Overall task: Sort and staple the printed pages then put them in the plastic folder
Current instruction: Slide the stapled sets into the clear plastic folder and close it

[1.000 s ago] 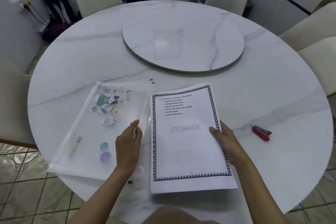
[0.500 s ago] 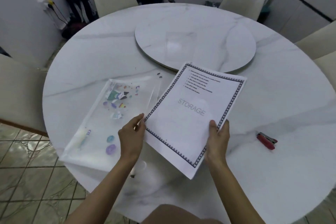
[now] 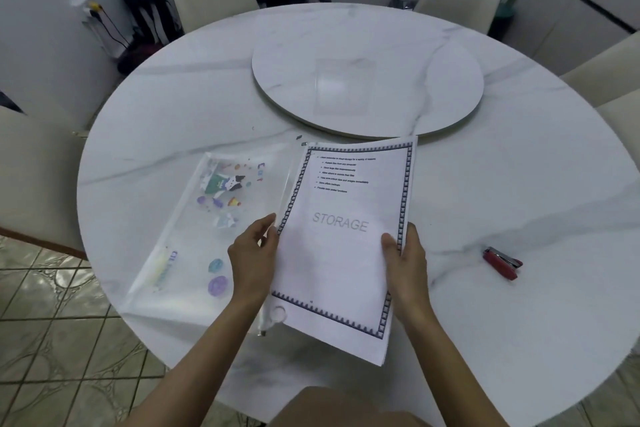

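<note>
Now — right hand (image 3: 407, 263) fingers grip printed pages (image 3: 341, 263) | left hand (image 3: 251, 260) fingers pinch plastic folder (image 3: 183, 229) edge

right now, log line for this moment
right hand grips bordered printed pages | left hand holds clear plastic folder | red stapler untouched

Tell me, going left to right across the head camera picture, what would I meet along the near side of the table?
Plastic folder → left hand → printed pages → right hand → stapler.
</note>
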The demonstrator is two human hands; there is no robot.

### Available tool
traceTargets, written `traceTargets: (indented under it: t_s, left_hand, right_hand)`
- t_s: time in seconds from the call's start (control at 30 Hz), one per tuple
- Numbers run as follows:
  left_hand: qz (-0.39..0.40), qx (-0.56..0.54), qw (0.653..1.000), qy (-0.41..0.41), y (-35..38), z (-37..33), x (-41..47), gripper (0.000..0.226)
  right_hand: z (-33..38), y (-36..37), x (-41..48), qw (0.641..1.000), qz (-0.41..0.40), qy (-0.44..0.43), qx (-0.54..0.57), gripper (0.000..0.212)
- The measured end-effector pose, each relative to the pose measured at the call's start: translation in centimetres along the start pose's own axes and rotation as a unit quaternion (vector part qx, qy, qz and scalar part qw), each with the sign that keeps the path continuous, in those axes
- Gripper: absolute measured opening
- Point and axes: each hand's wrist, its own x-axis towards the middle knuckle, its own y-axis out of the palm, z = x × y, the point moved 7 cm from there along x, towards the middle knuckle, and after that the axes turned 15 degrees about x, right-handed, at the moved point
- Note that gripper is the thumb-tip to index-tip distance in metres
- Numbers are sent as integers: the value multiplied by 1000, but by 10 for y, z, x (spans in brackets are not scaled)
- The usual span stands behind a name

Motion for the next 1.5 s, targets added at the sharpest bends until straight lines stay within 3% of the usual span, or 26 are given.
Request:
traceTargets:
  t_s: [0.33,0.83,1.17,1.5]
  left_hand:
    - [-19,0,1000,5,-2,-7,-3,28]
    - [3,19,1000,20,5,-13,-12,30]
    - [-9,13,1000,18,5,-13,-17,31]
    - [-43,-2,999,28,-2,-16,-15,30]
  right_hand:
    - [23,-23,1,997,37,33,60,26]
    - [-4,-4,12,988,85,111,70,29]
    - [4,1,10,986,147,72,16,28]
    - [-19,-8,19,975,127,173,49,29]
